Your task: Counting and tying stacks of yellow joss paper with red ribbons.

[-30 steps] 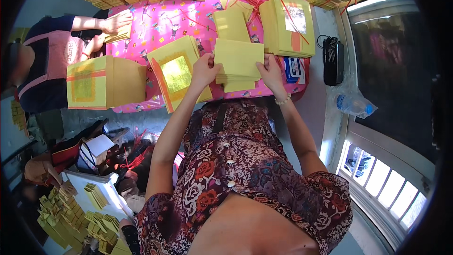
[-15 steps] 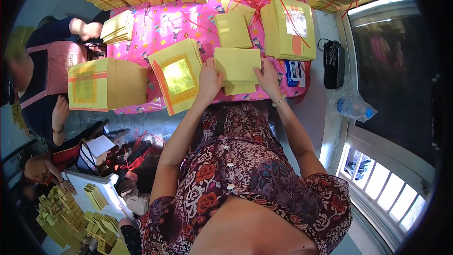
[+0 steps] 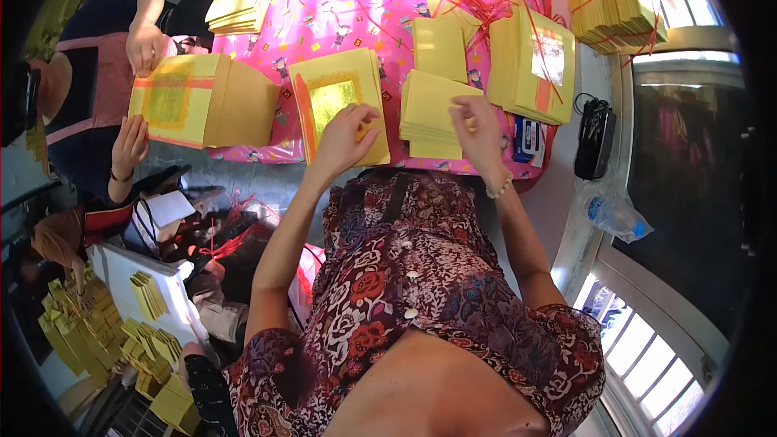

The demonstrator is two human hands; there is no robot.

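Observation:
My left hand (image 3: 348,142) is over the right side of a stack of yellow paper sheets (image 3: 313,79) with a gold square and an orange band on top. Its thumb and fingers are apart and nothing is between them. At the right edge of a plain yellow paper stack (image 3: 429,109), my right hand (image 3: 483,136) hovers or lightly touches, loosely curled with a gap between the fingertips. Whether it touches the paper I cannot tell. The plain stack lies slightly fanned near the table's front edge, over another yellow piece.
The table has a pink patterned cover (image 3: 388,48). A thick gold-square stack (image 3: 558,57), red ties (image 3: 477,4) and a blue-white box (image 3: 528,144) lie right and behind. A co-worker's hands (image 3: 146,48) rest on a yellow block (image 3: 243,105) at left. A plastic bottle (image 3: 619,218) lies right.
Both hands have let go of the plain yellow stack. The left hand has moved left onto the gold-square stack. The co-worker's hands have come onto the yellow block.

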